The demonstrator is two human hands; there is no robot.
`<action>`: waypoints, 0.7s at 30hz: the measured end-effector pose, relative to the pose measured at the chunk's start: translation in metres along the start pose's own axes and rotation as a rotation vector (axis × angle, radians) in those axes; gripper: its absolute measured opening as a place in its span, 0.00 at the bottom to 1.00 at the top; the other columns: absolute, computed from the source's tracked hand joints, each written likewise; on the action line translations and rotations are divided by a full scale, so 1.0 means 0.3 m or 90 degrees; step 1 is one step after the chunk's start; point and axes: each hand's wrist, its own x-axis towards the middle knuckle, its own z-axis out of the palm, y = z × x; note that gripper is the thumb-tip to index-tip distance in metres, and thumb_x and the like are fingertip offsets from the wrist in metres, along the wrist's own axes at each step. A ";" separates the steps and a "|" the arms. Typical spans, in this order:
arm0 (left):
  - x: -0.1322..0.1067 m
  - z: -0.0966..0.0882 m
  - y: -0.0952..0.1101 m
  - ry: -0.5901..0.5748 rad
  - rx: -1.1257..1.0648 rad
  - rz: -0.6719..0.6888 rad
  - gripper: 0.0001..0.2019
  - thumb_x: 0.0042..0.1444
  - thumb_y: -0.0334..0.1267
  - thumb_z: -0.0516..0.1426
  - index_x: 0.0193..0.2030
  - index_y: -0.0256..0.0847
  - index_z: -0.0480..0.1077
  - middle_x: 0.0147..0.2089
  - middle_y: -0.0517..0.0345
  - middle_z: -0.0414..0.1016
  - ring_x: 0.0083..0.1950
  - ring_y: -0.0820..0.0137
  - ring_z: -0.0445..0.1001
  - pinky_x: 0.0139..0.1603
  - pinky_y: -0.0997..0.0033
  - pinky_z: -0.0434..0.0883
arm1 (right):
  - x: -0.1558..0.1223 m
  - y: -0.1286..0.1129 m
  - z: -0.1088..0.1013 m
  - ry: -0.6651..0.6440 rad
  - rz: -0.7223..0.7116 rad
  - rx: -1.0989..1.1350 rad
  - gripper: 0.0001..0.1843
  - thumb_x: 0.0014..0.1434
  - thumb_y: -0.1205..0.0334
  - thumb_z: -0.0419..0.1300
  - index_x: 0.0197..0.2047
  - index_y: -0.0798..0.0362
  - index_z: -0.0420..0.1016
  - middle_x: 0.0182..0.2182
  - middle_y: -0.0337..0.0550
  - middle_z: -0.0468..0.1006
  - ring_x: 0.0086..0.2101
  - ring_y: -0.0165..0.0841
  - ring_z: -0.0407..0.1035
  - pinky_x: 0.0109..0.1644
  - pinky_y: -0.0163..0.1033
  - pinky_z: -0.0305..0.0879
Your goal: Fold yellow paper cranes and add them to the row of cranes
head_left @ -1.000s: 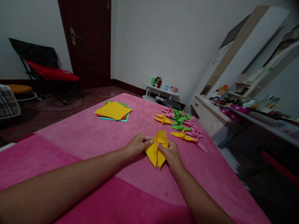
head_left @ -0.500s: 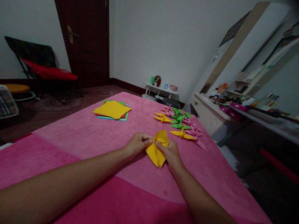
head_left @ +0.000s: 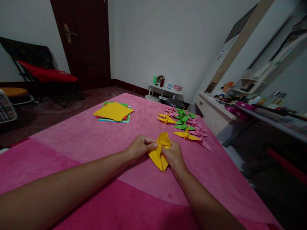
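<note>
A partly folded sheet of yellow origami paper (head_left: 157, 158) is held just above the pink cloth, its lower points spread and its top flap raised. My left hand (head_left: 142, 147) pinches its left edge between thumb and fingers. On the other side, my right hand (head_left: 174, 155) is closed round the right edge, and its thumb tip is tucked behind a fold. Beyond my right hand lies a yellow paper crane (head_left: 186, 135), with another yellow crane (head_left: 166, 118) farther back. Green paper cranes (head_left: 183, 118) and pink paper cranes (head_left: 199, 130) cluster beside them.
A stack of coloured paper squares (head_left: 114, 111), yellow on top, lies at the far left of the pink cloth (head_left: 100, 137). Past the far edge stands a low white shelf (head_left: 165, 88). A cluttered dresser (head_left: 216, 108) is at the right, a folding chair (head_left: 45, 70) at the left.
My right thumb has slid down into the fold of the yellow paper, and the top flap has bent over at the middle. My left hand keeps its pinch. The view has shifted slightly.
</note>
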 end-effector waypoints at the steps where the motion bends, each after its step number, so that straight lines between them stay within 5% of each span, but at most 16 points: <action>1: -0.001 0.000 0.000 -0.001 0.001 -0.004 0.14 0.44 0.41 0.62 0.32 0.30 0.76 0.28 0.53 0.76 0.26 0.74 0.69 0.30 0.76 0.63 | 0.000 0.003 0.001 0.004 -0.002 -0.017 0.13 0.43 0.55 0.59 0.31 0.56 0.73 0.23 0.40 0.75 0.25 0.33 0.68 0.26 0.33 0.61; 13: 0.000 0.000 -0.014 -0.006 0.030 -0.003 0.13 0.46 0.41 0.60 0.33 0.30 0.74 0.29 0.55 0.75 0.27 0.73 0.70 0.30 0.76 0.64 | -0.023 -0.040 0.011 0.029 -0.018 -0.235 0.04 0.43 0.62 0.56 0.25 0.52 0.68 0.22 0.36 0.70 0.26 0.29 0.64 0.25 0.29 0.55; 21: 0.008 0.003 -0.020 0.020 0.038 -0.012 0.13 0.45 0.41 0.60 0.33 0.31 0.75 0.28 0.56 0.75 0.25 0.75 0.69 0.28 0.77 0.63 | -0.024 -0.042 0.011 0.027 -0.031 -0.241 0.03 0.43 0.63 0.56 0.25 0.51 0.68 0.22 0.36 0.70 0.26 0.30 0.64 0.25 0.29 0.55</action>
